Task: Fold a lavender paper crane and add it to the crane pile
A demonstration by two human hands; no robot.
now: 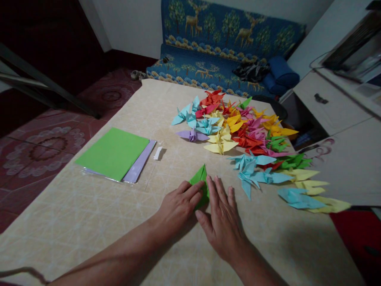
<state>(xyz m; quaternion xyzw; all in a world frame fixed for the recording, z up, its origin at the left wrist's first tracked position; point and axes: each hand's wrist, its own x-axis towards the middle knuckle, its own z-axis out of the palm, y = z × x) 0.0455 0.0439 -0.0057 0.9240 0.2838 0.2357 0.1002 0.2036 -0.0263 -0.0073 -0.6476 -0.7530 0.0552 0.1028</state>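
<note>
A folded green paper piece (200, 180) lies on the beige table (98, 214) near its front middle. My left hand (177, 206) rests on the paper's left side with its fingers laid flat on it. My right hand (223, 220) lies flat beside it, fingers stretched out, touching the paper's right edge. Most of the green piece is covered by the fingers; only its pointed upper end shows.
A stack of paper sheets with a green one on top (114, 153) lies at the left, with a small white scrap (157, 152) beside it. Several coloured paper cranes (238, 131) spread across the right. A blue patterned sofa (220, 43) and a white cabinet (330, 103) stand behind.
</note>
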